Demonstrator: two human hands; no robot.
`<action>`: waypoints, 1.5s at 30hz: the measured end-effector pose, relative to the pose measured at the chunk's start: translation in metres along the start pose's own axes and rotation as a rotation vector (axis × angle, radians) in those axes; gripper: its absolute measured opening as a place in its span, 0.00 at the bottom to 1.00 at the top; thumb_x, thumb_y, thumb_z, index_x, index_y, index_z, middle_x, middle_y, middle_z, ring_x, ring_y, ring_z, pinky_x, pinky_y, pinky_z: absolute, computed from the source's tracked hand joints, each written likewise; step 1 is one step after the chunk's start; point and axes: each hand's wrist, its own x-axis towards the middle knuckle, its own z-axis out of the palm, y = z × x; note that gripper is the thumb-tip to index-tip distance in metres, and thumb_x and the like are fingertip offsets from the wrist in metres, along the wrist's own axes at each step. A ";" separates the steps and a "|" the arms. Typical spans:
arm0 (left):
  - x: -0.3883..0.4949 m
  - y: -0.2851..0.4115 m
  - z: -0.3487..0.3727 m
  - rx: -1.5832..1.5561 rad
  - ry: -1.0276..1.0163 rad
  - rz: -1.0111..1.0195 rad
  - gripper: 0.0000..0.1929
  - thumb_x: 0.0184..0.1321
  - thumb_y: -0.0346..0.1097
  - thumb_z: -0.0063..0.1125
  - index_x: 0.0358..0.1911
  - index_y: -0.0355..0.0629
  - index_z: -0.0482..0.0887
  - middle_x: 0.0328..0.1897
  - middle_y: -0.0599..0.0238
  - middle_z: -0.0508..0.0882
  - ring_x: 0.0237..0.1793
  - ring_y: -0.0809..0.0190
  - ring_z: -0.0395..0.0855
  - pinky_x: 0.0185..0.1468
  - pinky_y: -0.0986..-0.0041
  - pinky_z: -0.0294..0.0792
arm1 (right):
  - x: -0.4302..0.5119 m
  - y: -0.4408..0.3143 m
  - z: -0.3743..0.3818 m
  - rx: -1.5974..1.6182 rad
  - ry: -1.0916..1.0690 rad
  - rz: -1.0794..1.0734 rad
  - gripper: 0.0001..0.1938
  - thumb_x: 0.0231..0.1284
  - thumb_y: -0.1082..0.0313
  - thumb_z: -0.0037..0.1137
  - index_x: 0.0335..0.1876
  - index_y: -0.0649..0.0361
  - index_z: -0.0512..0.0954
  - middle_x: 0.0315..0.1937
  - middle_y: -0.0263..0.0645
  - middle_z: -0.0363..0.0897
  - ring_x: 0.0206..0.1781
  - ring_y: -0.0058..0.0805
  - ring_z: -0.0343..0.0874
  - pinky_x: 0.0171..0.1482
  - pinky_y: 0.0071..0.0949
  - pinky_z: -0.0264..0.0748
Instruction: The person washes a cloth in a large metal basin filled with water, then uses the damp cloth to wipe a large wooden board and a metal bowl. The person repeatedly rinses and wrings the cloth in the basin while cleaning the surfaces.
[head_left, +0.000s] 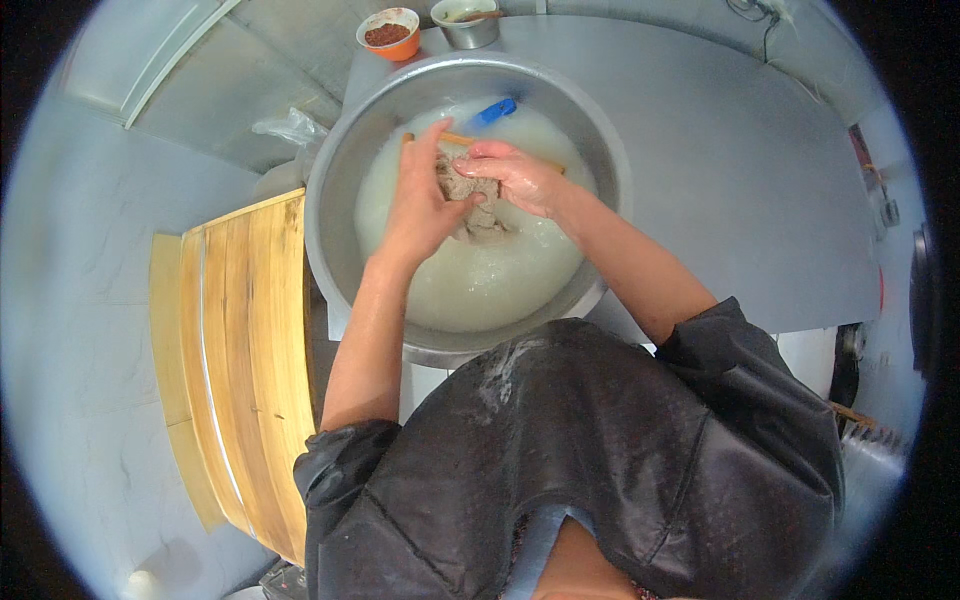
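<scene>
A wide metal basin (615, 161) before me holds cloudy, whitish liquid (480, 277). Over its middle, my left hand (424, 199) and my right hand (521, 176) hold a lumpy greyish-brown wet mass (480, 206) between them; its lower end meets the liquid. The left thumb presses on the front of the mass, and the right fingers lie against its upper right side. Behind my hands, a wooden stick (455, 139) lies across the liquid, partly hidden by them. A blue object (495, 112), perhaps a handle, slants out of the liquid near the basin's far side.
An orange bowl (395, 49) of reddish flakes and a small metal bowl (472, 34) with a utensil stand beyond the basin. The grey table (735, 180) extends right. Left are a clear plastic bag (292, 127) and a slatted wooden surface (255, 360).
</scene>
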 end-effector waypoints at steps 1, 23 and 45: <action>-0.005 -0.001 -0.005 -0.064 -0.065 -0.103 0.37 0.43 0.28 0.66 0.61 0.43 0.62 0.46 0.58 0.77 0.48 0.60 0.75 0.55 0.70 0.65 | -0.002 -0.006 0.002 -0.001 0.025 -0.039 0.10 0.57 0.63 0.57 0.39 0.57 0.73 0.36 0.34 0.75 0.41 0.22 0.75 0.46 0.24 0.70; -0.075 -0.095 -0.006 0.119 -0.186 -0.481 0.28 0.54 0.41 0.58 0.59 0.42 0.68 0.56 0.45 0.72 0.57 0.46 0.70 0.60 0.61 0.64 | -0.018 0.006 -0.043 -1.842 0.012 -0.231 0.24 0.47 0.50 0.60 0.40 0.65 0.73 0.44 0.45 0.71 0.49 0.39 0.69 0.51 0.36 0.67; -0.069 -0.093 0.065 -1.374 -0.155 -1.107 0.18 0.63 0.48 0.44 0.48 0.44 0.76 0.47 0.61 0.80 0.47 0.56 0.79 0.47 0.58 0.73 | 0.022 -0.020 0.052 -0.538 -0.238 -0.319 0.14 0.44 0.67 0.57 0.38 0.64 0.78 0.35 0.40 0.79 0.38 0.28 0.76 0.42 0.26 0.71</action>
